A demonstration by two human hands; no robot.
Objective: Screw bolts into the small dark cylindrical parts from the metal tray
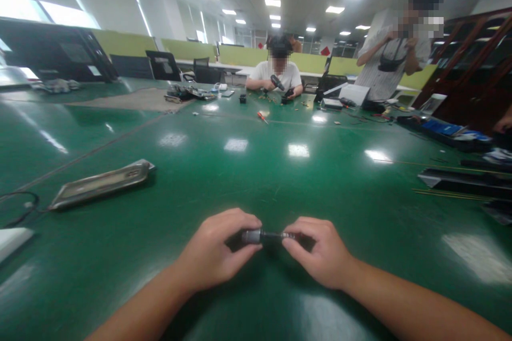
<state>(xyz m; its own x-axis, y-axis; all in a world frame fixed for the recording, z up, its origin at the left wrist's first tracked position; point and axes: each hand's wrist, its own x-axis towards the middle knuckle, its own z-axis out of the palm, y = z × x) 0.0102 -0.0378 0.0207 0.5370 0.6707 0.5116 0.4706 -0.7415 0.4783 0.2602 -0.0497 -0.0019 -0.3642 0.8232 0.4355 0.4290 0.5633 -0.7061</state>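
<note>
Low over the green table, my left hand (224,248) pinches a small grey cylinder (253,236) between thumb and fingers. A thin dark shaft (272,235) runs from the cylinder toward the right, lying about level. My right hand (320,250) is closed on the far end of that shaft, at a small dark piece (288,235) with a reddish tint. Blur and the fingers hide its exact kind, and I cannot tell whether the parts are one piece.
A shallow metal tray (102,185) lies at the left, near a black cable (34,197). An orange screwdriver (262,116) lies ahead. Dark metal profiles (466,182) and thin rods are at the right. One person sits opposite holding a dark power tool (277,82); another stands back right.
</note>
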